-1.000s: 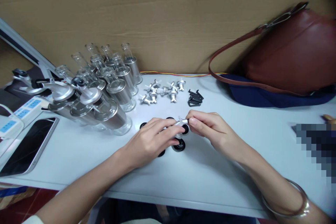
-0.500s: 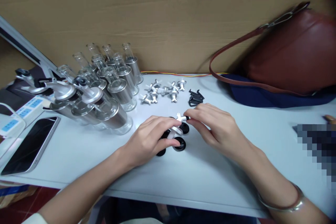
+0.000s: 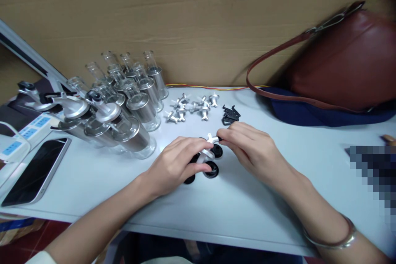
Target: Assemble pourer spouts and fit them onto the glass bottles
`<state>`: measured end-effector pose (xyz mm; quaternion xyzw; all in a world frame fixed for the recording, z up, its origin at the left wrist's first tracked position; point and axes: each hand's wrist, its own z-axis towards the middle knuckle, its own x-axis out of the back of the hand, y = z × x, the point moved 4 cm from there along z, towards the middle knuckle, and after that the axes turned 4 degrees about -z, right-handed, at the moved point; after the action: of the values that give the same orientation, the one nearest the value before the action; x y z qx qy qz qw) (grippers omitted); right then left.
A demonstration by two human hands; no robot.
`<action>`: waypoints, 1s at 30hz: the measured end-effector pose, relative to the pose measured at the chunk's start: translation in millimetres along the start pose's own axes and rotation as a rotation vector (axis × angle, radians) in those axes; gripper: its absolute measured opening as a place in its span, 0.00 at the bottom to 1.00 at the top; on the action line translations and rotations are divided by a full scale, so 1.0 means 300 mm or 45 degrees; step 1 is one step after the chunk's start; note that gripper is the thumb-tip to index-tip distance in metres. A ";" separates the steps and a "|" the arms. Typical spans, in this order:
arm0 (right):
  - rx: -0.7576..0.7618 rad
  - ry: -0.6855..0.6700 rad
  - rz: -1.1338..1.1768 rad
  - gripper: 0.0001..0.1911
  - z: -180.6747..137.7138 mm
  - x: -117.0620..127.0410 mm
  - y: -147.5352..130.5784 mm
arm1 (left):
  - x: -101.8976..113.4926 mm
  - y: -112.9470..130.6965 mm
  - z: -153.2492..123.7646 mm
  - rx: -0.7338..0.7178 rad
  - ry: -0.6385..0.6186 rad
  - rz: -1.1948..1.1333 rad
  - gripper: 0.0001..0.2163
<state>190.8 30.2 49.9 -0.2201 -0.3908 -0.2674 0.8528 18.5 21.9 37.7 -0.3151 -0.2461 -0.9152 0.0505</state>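
Note:
My left hand (image 3: 175, 163) is closed round a silver bottle pourer top (image 3: 206, 156), thumb and fingers on either side of its disc. My right hand (image 3: 247, 142) pinches a small black piece (image 3: 220, 138) at the end of the pourer's arm; the fingers hide most of that piece. Under and around the pourer lie several round black caps (image 3: 212, 170), partly covered by my left hand. Farther back on the table are several more silver pourer tops (image 3: 204, 112) and a small pile of black levers (image 3: 230, 114).
Several glass bottles with metal bands (image 3: 136, 132) stand at the left, some with silver tops (image 3: 109, 111). A phone (image 3: 35, 173) and a power strip (image 3: 27, 134) lie at the left edge. A brown bag (image 3: 343, 66) rests on dark blue cloth (image 3: 297, 111) at the right.
Almost nothing differs. My right hand's fingers have shifted very slightly at the pourer's end; my left hand keeps its grip.

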 end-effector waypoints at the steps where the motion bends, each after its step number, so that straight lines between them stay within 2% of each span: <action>1: 0.000 0.004 0.004 0.10 0.000 0.000 0.000 | 0.000 0.000 0.001 -0.001 0.001 -0.002 0.15; 9: -0.059 0.031 0.153 0.10 0.004 0.001 -0.002 | 0.000 0.006 0.007 -0.062 0.009 0.051 0.13; 17: -0.230 -0.002 0.375 0.13 0.014 0.011 -0.022 | -0.005 -0.007 -0.010 -0.069 -0.025 0.103 0.08; 24: -0.279 0.000 0.443 0.14 0.013 0.019 -0.036 | -0.011 -0.021 -0.018 -0.058 0.083 -0.110 0.15; 30: -0.342 -0.061 0.535 0.18 0.004 0.002 -0.023 | -0.009 -0.019 -0.017 -0.069 0.078 -0.090 0.10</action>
<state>186.1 25.6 52.1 -0.4142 -0.3173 -0.1284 0.8434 16.3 24.3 30.2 -0.2795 -0.2305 -0.9319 0.0171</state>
